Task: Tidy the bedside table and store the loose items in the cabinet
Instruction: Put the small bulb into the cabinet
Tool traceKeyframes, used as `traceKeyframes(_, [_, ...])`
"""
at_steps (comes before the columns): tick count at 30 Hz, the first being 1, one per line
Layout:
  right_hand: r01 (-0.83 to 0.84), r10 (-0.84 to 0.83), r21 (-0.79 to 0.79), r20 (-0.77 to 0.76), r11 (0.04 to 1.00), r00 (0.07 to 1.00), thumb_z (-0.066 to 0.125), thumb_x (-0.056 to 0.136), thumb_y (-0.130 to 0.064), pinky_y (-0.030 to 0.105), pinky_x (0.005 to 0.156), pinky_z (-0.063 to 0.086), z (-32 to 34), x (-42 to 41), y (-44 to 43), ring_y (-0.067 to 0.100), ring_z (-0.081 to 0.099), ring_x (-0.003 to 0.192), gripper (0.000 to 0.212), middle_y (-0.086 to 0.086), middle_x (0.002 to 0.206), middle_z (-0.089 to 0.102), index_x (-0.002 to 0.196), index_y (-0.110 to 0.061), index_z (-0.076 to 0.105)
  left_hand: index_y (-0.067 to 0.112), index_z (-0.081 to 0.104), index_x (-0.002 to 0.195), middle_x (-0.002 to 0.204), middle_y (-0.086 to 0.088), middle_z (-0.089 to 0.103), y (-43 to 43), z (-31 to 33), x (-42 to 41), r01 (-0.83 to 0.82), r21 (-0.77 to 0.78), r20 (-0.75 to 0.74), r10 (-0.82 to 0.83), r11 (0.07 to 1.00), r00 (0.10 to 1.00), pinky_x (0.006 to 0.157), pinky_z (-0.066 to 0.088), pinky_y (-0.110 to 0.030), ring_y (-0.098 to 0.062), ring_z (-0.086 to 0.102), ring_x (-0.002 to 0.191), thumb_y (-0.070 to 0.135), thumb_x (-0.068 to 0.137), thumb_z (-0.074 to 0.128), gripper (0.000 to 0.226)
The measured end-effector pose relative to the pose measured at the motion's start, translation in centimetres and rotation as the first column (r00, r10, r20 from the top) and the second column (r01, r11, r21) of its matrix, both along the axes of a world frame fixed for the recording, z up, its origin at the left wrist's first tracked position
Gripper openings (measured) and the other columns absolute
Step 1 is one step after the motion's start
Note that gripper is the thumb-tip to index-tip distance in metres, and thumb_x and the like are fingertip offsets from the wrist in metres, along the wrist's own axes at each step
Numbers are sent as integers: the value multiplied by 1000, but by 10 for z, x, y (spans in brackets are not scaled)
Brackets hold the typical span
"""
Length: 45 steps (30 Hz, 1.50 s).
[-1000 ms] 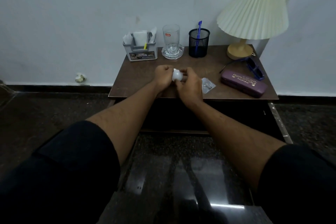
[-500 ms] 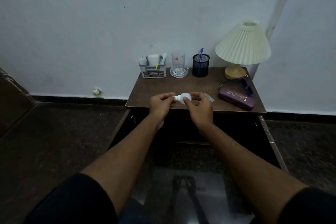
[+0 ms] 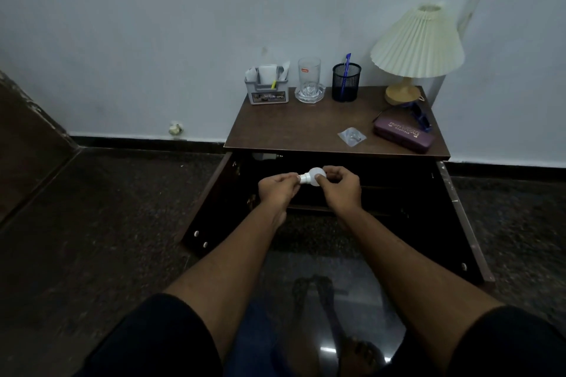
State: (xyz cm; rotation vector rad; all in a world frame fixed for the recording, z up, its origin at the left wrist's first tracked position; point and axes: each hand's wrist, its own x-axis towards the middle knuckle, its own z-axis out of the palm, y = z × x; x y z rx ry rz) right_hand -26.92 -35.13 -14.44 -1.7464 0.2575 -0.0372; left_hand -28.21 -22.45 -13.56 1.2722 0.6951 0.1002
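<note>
Bulb (image 3: 313,176) held crosswise between both hands, in front of the open cabinet (image 3: 337,190).
Head view: left hand (image 3: 277,190) fingertips pinch its base, right hand (image 3: 341,187) fingers close round the globe; long axis runs left-right, both hands equally near.

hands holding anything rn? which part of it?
Yes, a small white light bulb, held between both hands. The left hand pinches its narrow base end; the right hand grips the round globe end, in front of the open cabinet.
</note>
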Motion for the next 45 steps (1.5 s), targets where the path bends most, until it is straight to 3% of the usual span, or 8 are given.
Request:
traceKeyframes(3, [12,-15,-37,-64,999,998,76,85,-14,40,93,57,-14,3,7,19,69,97,21,3,101,74,105,-11,73,1,76,99,98,-11,74,4,-16,5,14,108,-41,-9,994,999,84,60,-28,-19,72,92,1,87,71,13])
traceKeyframes(12, [-76,63,-73,-162,994,985,67,92,-16,26,84,45,-49,47,29,20,65,105,31,5,114,71,123,-10,68,11,73,116,111,-1,74,8,-70,51,73,313,-128,-34,947,991,97,56,-36,-18,69,104,6,86,67,30])
traceKeyframes(18, [-165,138,-106,-231,980,963,69,91,-24,29,76,45,-78,101,43,24,65,99,32,6,100,66,119,-9,68,18,69,125,113,-1,73,12,-102,88,294,383,-190,-237,876,953,93,57,-34,-18,69,102,13,88,59,39])
traceKeyframes(21, [-183,160,-52,-299,982,941,70,89,-28,43,91,56,-99,132,45,30,67,103,35,14,111,71,115,-5,69,8,67,123,113,-12,72,15,-115,114,361,430,-235,-283,828,930,79,52,-29,-27,68,104,13,91,59,33])
traceKeyframes(26, [-328,309,19,-395,944,865,53,102,-28,41,113,42,-119,169,46,32,53,131,41,15,143,56,138,-9,58,1,61,127,123,-14,66,18,-124,156,392,395,-304,-284,831,909,82,51,-31,-31,64,115,16,94,56,37])
traceKeyframes(31, [-386,368,40,-400,922,839,38,109,-28,32,121,24,-134,192,55,27,30,149,50,13,162,30,154,-7,35,4,51,141,146,-14,52,20,-137,185,443,322,-350,-330,836,877,103,45,-31,-30,52,132,16,102,48,41])
traceKeyframes(36, [-339,319,-18,-293,941,901,43,107,-23,32,121,18,-141,205,61,28,26,151,51,13,163,27,154,-7,31,-1,52,140,145,-19,53,25,-150,198,495,197,-354,-409,847,841,109,45,-44,-35,54,131,13,104,46,39])
traceKeyframes(45, [-357,360,68,-304,932,882,41,108,-28,36,122,25,-139,191,52,27,32,148,48,9,158,37,152,-10,38,5,47,144,148,-13,50,22,-131,179,404,288,-311,-315,868,897,107,45,-32,-29,50,135,18,102,49,44])
